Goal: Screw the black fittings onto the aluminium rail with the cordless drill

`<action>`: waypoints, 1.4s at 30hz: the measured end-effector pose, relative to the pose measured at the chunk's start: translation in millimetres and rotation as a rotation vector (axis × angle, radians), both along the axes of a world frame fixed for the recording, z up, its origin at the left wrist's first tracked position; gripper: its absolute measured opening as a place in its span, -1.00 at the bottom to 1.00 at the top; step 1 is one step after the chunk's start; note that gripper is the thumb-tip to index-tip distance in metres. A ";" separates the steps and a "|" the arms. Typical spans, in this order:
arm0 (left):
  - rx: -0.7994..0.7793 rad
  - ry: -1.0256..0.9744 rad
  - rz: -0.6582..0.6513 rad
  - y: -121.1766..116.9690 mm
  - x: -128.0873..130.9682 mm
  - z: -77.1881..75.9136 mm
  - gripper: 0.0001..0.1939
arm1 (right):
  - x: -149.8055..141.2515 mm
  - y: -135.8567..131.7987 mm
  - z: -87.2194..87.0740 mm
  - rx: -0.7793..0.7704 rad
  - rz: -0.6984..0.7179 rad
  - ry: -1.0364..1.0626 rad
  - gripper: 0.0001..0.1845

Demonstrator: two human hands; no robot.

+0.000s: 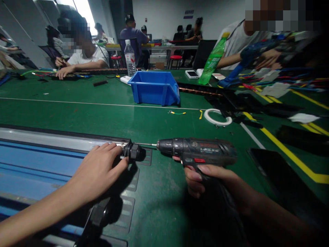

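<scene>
My right hand [205,176] is wrapped round the handle of a black cordless drill [197,149], which lies level and points left. Its long thin driver bit [146,144] reaches the end of a long metal housing [59,139] with a clear or silvery strip. At that end, my left hand [102,164] grips the housing with fingers on top and thumb in front, around the base of a black cable gland [132,151]. Below my left wrist, a second black cable gland [101,209] sticks out beside slotted black end plates [124,212]. The screw point itself is too small to make out.
Ahead stand a blue bin [154,87], a water bottle [130,58] and a tilted green bottle [214,60]. A white tape roll [218,117] and short wires [178,113] lie right of centre. A dark phone-like slab [277,175] is at right. Co-workers sit across the table.
</scene>
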State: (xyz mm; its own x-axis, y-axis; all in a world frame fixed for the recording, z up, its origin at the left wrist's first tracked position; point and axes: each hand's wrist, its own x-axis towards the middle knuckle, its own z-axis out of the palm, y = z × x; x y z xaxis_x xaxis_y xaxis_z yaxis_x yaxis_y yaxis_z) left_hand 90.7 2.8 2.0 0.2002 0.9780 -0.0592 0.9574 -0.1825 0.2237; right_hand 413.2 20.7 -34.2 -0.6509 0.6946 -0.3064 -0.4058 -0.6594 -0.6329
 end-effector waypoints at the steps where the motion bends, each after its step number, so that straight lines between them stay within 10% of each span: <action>1: -0.001 -0.001 0.000 -0.1 -0.2 -0.2 -0.65 | 0.0 0.1 -0.2 -0.001 0.003 0.001 -0.49; 26: 0.032 0.010 -0.011 0.2 -1.1 -1.6 -0.63 | 0.3 3.0 -4.1 0.035 0.060 -0.061 -0.50; 33: 0.044 0.011 -0.012 -0.3 -1.7 -1.4 -0.64 | -0.4 2.6 -2.6 0.050 0.078 -0.073 -0.82; 42: 0.027 0.011 -0.012 0.7 -2.0 -2.7 -0.63 | 1.1 4.7 -6.6 0.051 0.071 -0.096 -0.57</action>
State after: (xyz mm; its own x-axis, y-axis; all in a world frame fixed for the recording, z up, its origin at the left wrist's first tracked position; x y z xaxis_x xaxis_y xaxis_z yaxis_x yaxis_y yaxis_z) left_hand 88.7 3.5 -0.7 0.2116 0.9767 -0.0347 0.9575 -0.2001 0.2077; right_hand 414.3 25.4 -40.7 -0.6685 0.6640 -0.3349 -0.2954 -0.6504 -0.6998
